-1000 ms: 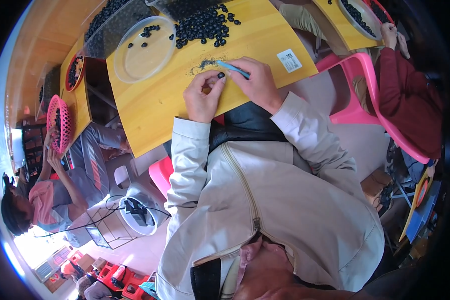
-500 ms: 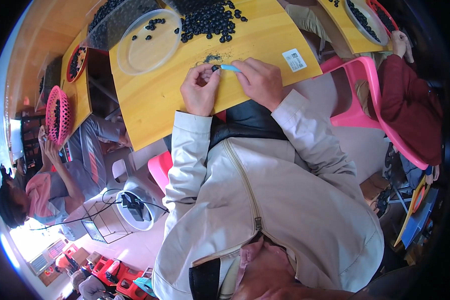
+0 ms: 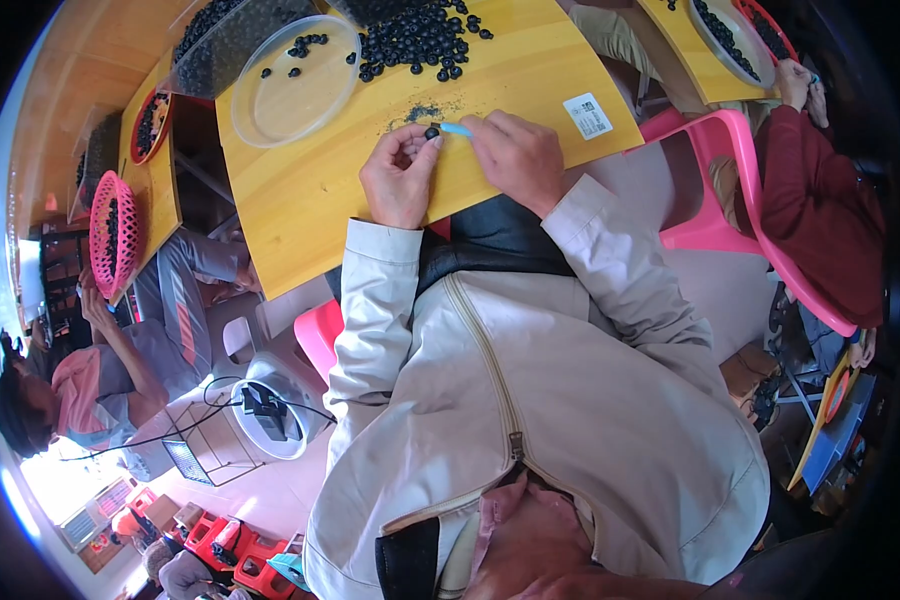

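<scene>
My left hand (image 3: 400, 182) pinches a small round black piece (image 3: 431, 133) between thumb and fingertips, just above the table's near part. Gripped in my right hand (image 3: 521, 160) is a slim light-blue-handled tool (image 3: 456, 129), its dark tip pointing left, right beside the black piece; whether they touch I cannot tell. Dark crumbs (image 3: 428, 112) lie scattered on the wood just beyond my fingers. Farther off spreads a heap of similar black pieces (image 3: 410, 42), some ring-like. A round clear plastic tray (image 3: 295, 100) left of it holds several of them.
The yellow wooden table (image 3: 300, 215) bears a white printed label (image 3: 587, 117) at right. A clear bin (image 3: 225, 55) of black pieces stands at far left. Co-workers sit on both sides, near a pink basket (image 3: 116, 235) at left and a pink chair (image 3: 715, 180) at right.
The black piece has turned slightly between my left fingertips and shows more fully. The blue tool has shifted a little; both hands stay in nearly the same place.
</scene>
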Available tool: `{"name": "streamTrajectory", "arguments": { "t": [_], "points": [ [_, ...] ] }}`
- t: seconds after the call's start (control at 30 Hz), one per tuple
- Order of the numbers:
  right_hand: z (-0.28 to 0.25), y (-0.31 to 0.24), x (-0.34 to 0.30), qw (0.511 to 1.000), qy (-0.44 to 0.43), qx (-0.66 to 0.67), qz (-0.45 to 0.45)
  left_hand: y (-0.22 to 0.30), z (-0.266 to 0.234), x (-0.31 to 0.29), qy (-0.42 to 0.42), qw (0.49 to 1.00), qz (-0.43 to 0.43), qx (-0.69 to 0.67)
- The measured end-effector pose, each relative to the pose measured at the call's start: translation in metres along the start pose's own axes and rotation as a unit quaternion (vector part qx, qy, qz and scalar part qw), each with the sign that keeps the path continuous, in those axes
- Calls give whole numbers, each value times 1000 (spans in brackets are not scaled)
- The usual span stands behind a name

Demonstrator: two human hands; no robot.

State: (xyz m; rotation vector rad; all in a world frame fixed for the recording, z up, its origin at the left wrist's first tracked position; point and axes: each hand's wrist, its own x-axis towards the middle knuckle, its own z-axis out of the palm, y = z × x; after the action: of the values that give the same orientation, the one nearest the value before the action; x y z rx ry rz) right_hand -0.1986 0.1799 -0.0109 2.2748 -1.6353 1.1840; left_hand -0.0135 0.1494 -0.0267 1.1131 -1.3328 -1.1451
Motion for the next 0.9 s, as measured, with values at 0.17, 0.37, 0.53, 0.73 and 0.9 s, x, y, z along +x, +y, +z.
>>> {"name": "streamTrajectory", "arguments": {
  "t": [0.17,0.37,0.53,0.73,0.9],
  "points": [
    [-3,-1,1,999,19,29,-4,3,1,-1,8,1000,-6,-13],
    [-3,-2,0,999,15,20,-20,0,-1,-1,9,1000,3,-7],
    [-2,-2,0,999,10,16,-26,-1,-2,-1,9,1000,-2,-3],
    [-3,-3,0,999,11,12,-28,1,-1,-2,7,1000,-1,20],
    [-1,-5,0,1000,9,14,-24,2,-2,-4,6,1000,14,-11]
  ]
}}
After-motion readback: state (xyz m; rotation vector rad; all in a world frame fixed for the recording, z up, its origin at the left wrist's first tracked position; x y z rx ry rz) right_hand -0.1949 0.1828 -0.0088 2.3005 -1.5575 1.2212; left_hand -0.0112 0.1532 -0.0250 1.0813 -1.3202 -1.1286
